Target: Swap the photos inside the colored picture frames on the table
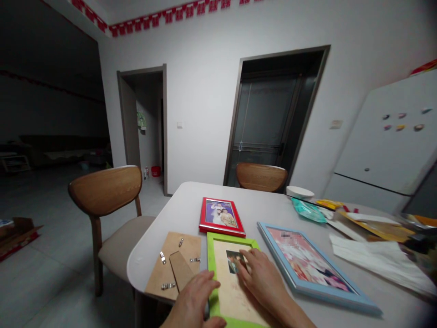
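Observation:
A light green picture frame (212, 259) lies on the table below me, with a pale beige sheet (232, 300) inside its border. On that sheet is a small dark photo (231, 262). My right hand (264, 278) reaches over the frame, its bent fingertips on the photo's right edge. My left hand (193, 300) grips the frame's left border, the thumb lower down. Left of it lies a brown backing board (159, 273) with metal clips and a stand leg, partly hidden by my left hand.
Beyond the green frame lies a red framed picture (221, 216); at right is a larger blue framed picture (310, 264). White paper (378, 255), a teal packet (309, 210) and a white bowl (299, 192) sit farther right. Wooden chairs (109, 189) stand around the table (170, 212).

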A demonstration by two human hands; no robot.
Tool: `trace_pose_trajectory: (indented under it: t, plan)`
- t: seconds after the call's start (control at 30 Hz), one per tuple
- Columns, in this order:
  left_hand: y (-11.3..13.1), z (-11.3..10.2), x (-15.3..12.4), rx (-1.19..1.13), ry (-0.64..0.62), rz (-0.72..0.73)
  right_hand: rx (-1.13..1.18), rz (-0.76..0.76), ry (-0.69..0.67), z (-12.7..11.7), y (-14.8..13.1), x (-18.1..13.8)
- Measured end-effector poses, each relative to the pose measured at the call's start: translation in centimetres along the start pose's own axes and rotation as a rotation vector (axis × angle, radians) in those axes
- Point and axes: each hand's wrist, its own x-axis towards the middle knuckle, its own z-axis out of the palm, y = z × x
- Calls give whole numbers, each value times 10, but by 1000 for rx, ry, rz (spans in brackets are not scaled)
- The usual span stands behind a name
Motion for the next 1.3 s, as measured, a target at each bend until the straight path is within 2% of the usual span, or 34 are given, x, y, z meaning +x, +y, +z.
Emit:
trace_pose_trajectory:
  t: [0.1, 0.2, 0.37, 0.47, 0.6, 0.73, 0.87, 0.97, 1.07, 1.17, 1.3]
  plan:
    - [-24, -12, -12, 59, 84, -199, 144, -105, -47, -1, -28, 0]
    - [-44, -21, -24, 108, 92, -351, 171, -165, -105, 5, -64, -1]
    - [-56, -24, -36, 130, 54, -336, 102, -247, -195, 22, -109, -3]
    - [-62, -23, -40, 173, 53, -305, 114, -243, -204, 31, -118, -5]
    - [-78, -24, -45, 256, 132, -273, 282, -209, -204, 37, -120, -7]
    - [-77, -33, -42, 233, 222, -153, 453, -212, -162, 22, -117, -6]
    - [-49, -39, -25, 169, 252, -44, 460, -230, -120, -8, -99, -7]
    - [-22, -30, -9, 99, 165, -9, 398, -217, -107, -24, -71, -14]
    - [0, -13, 4, 55, 27, 12, 346, -150, -153, -31, -37, -27]
    - [15, 3, 13, 29, -78, 22, 297, -75, -200, -34, -10, -40]
    - [27, 13, 20, 24, -155, 12, 255, -27, -218, -38, 11, -48]
